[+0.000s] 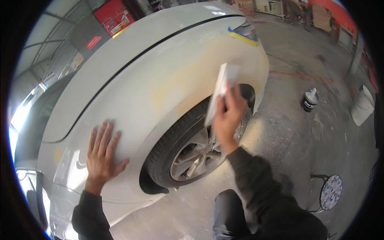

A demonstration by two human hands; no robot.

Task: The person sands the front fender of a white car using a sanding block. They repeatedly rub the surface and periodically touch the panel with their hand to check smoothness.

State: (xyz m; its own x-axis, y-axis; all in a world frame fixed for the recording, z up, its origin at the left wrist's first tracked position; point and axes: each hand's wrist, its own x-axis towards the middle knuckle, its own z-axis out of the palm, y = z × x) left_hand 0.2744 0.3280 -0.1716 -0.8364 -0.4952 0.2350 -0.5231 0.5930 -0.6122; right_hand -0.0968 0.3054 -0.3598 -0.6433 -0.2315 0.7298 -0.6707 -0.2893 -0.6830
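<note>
A pale car fender (134, 102) fills the middle of the view, with yellowish filler patches (176, 86) spread above its wheel arch. My left hand (103, 156) lies flat on the fender, fingers outstretched, holding nothing. In my right hand (230, 116) is a long, pale sanding block (220, 88), gripped near its middle and blurred by motion. The block slants across the arch edge, its upper end over the fender and its lower end in front of the wheel (192, 162). Whether its face touches the paint, I cannot tell. Blue and yellow masking tape (243, 37) edges the headlight.
To the right, a dark can with a white top (309, 101) stands on the concrete floor, with a white bucket (363, 106) farther right. A round patterned stool (331, 193) is at lower right. An orange hose (302, 75) crosses the floor. The car's side mirror (32, 182) is at far left.
</note>
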